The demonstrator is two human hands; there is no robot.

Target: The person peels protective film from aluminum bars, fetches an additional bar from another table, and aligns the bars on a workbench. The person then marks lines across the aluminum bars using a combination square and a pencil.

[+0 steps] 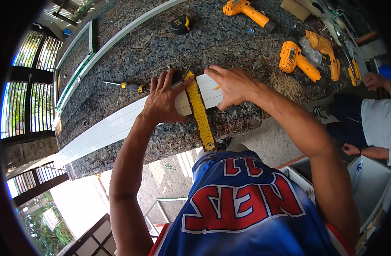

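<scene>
A long white flat profile strip (110,128) lies along a speckled granite worktop (161,47). Across its right end sits a yellow try square (200,112), its blade running toward me past the counter edge. My left hand (163,99) presses flat on the square's dark head and on the strip. My right hand (231,85) rests fingertips-down on the strip just right of the square, pinching a small yellow pencil (216,88).
A yellow-handled screwdriver (129,86) lies left of my left hand. A black-and-yellow tape measure (181,24) sits farther back. Several yellow power drills (295,59) lie at the back right. Another person (374,123) sits at the right. White frame pieces (82,59) lie at the far left.
</scene>
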